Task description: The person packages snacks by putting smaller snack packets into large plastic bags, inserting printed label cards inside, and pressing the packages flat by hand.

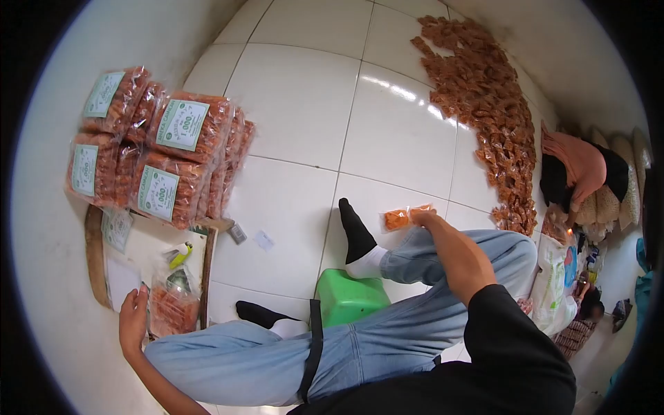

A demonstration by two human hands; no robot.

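Observation:
My right hand (pixel 426 217) is closed on the right end of a small clear packet of orange snacks (pixel 398 219), held over the tiled floor beside my knee. At the lower left, my left hand (pixel 134 319) is beside a larger bag of reddish-orange snacks (pixel 173 311) on a low wooden-edged table (pixel 204 277). Its fingers point up near a white sheet (pixel 123 280); whether they hold anything is hard to make out. A yellow-green tool (pixel 180 256) lies just above that bag.
Labelled snack packs (pixel 181 124) are stacked at the left. A long pile of small packets (pixel 484 104) covers the floor at the upper right. A green stool (pixel 351 297) stands between my legs. Another person (pixel 577 162) bends near sacks (pixel 626 180) at the right.

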